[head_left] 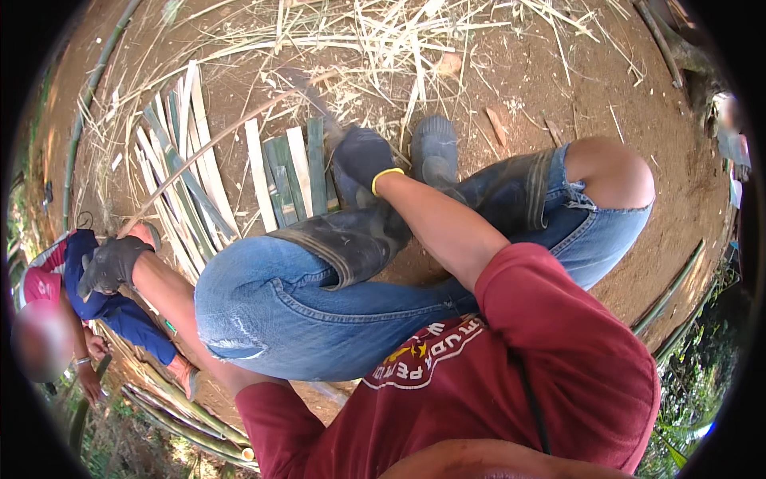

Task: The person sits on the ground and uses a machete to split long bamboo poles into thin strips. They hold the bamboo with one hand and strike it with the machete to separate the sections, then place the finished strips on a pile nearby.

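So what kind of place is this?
Probably an outdoor spot for working bamboo: there's bare dirt ground, flat split strips laid in rows, and pale shavings scattered about.

A co-worker [140, 326] seemingly crouches left, foliage [692, 391] lower right.

L hand [112, 266] gloved, out far L, fingers curled; L forearm [169, 303] bare, angled fwd + out past L knee [227, 299]. R hand [364, 158] gloved, ctr, closed fist, knuckles fwd; R forearm [435, 215] bare, reaching fwd-L, approx. straight wrist.
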`<state>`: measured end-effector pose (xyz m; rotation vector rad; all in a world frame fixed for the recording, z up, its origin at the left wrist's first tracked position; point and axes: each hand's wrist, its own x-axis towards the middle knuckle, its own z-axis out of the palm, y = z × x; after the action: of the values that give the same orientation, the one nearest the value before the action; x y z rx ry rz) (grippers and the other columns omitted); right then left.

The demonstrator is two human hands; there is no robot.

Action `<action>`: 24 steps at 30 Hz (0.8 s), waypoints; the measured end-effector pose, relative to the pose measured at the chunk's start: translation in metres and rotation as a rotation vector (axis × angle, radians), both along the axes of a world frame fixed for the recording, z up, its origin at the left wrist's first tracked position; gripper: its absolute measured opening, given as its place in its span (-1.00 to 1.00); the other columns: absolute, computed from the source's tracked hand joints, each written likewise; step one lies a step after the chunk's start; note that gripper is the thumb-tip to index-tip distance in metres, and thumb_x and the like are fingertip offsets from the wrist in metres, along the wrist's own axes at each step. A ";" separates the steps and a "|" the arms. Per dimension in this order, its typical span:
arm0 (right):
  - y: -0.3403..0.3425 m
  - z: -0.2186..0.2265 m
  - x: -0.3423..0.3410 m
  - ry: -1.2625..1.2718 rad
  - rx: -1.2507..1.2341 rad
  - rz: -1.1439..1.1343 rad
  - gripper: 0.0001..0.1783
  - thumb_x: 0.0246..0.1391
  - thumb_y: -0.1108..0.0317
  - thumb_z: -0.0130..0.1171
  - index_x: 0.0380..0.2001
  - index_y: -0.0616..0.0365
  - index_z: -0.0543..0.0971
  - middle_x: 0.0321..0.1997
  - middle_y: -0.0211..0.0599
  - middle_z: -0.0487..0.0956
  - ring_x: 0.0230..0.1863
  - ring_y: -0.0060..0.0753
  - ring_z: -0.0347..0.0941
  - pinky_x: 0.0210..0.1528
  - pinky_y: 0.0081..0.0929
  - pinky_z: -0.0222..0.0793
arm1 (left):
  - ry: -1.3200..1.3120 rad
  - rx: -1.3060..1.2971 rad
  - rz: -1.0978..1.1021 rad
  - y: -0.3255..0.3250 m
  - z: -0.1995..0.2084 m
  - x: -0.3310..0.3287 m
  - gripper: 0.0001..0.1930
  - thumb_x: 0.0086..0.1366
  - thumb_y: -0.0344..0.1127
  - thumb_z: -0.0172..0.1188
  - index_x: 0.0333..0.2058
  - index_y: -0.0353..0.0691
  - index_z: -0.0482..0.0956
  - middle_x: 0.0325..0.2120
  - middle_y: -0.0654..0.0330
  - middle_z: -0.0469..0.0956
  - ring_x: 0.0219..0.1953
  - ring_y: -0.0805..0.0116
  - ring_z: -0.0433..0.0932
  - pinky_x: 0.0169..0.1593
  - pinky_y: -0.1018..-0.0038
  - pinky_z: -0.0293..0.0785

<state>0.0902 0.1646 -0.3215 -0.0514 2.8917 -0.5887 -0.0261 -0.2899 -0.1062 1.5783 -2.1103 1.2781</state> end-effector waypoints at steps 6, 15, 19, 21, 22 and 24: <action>0.018 -0.032 -0.008 -0.066 -0.109 -0.208 -0.74 0.14 0.32 -0.01 -0.37 0.22 0.63 -0.30 0.10 0.62 -0.24 0.04 0.61 -0.24 -0.08 0.53 | 0.247 0.134 -0.185 0.077 0.013 -0.002 -0.34 0.40 -0.03 -0.07 0.22 -0.55 0.19 -0.07 0.12 0.52 -0.18 0.26 0.57 -0.22 0.26 0.47; 0.018 0.005 -0.007 -0.169 -0.199 -0.386 -0.61 0.19 0.14 -0.06 -0.29 0.19 0.66 -0.27 -0.01 0.64 -0.29 0.02 0.62 -0.30 -0.13 0.53 | 0.884 0.252 -0.594 -0.029 -0.010 0.004 -0.35 0.37 -0.12 0.00 0.22 -0.47 0.03 -0.25 0.37 0.55 -0.40 0.41 0.57 -0.42 0.36 0.50; 0.024 -0.012 0.004 -0.046 0.020 -0.040 -0.68 0.16 0.18 -0.01 -0.35 0.24 0.56 -0.35 0.08 0.62 -0.34 0.06 0.61 -0.30 -0.02 0.51 | 0.535 0.078 -0.314 -0.031 -0.018 0.008 -0.32 0.36 -0.13 0.01 0.26 -0.45 -0.04 -0.17 0.39 0.54 -0.28 0.43 0.59 -0.34 0.40 0.51; 0.029 -0.002 0.005 -0.075 -0.107 -0.190 -0.71 0.14 0.22 0.01 -0.38 0.24 0.56 -0.41 0.06 0.61 -0.43 0.02 0.59 -0.37 -0.09 0.51 | 0.579 0.107 -0.309 -0.012 -0.014 0.003 -0.26 0.35 -0.15 0.04 0.30 -0.42 -0.12 -0.11 0.44 0.51 -0.24 0.48 0.58 -0.32 0.44 0.50; 0.020 0.003 0.011 -0.014 -0.122 -0.197 -0.72 0.13 0.23 0.01 -0.39 0.23 0.56 -0.41 0.07 0.61 -0.45 0.01 0.58 -0.38 -0.12 0.51 | 0.607 0.105 -0.298 0.000 -0.003 0.011 -0.23 0.35 -0.16 0.05 0.33 -0.41 -0.16 -0.08 0.47 0.50 -0.22 0.50 0.58 -0.31 0.46 0.49; 0.000 -0.005 0.009 -0.005 -0.190 -0.121 -0.74 0.11 0.26 0.03 -0.42 0.24 0.57 -0.43 0.07 0.61 -0.46 -0.01 0.58 -0.40 -0.14 0.50 | 0.418 -0.045 -0.247 -0.035 -0.028 0.005 -0.23 0.36 -0.15 0.05 0.31 -0.46 -0.14 -0.08 0.41 0.51 -0.24 0.47 0.59 -0.32 0.49 0.48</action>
<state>0.0996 0.1646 -0.3266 0.0986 2.8391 -0.8824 -0.0213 -0.3247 -0.1338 1.3686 -1.9198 0.8240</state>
